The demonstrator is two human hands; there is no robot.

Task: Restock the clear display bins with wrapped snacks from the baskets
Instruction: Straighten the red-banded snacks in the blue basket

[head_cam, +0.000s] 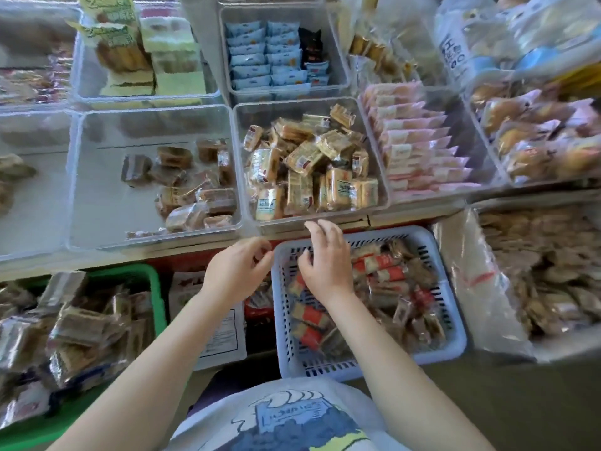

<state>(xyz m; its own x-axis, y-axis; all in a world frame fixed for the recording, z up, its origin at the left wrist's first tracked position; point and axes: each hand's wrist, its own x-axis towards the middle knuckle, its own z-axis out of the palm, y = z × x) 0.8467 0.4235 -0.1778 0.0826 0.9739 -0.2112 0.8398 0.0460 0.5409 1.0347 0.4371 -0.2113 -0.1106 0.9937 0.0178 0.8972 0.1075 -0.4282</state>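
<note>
A pale blue slotted basket (453, 336) in front of me holds several wrapped snacks (387, 268), brown ones and red-and-white ones. My right hand (327, 260) hovers over the basket's far left corner, fingers loosely curled, holding nothing that I can see. My left hand (235, 271) hangs just left of the basket's rim, fingers bent, empty. Behind the basket stand clear display bins: one (97, 190) with a few brown wrapped cakes (192, 187) and much bare floor, and one (377, 151) heaped with yellow wrapped biscuits (309, 170).
A green basket (156, 288) at the left is piled with brown wrapped snacks. A large clear bag of biscuits (536, 271) sits to the right. More clear bins hold pink packs (419, 141), blue packs (263, 53) and cakes (143, 60). A printed white bag (214, 327) lies between the baskets.
</note>
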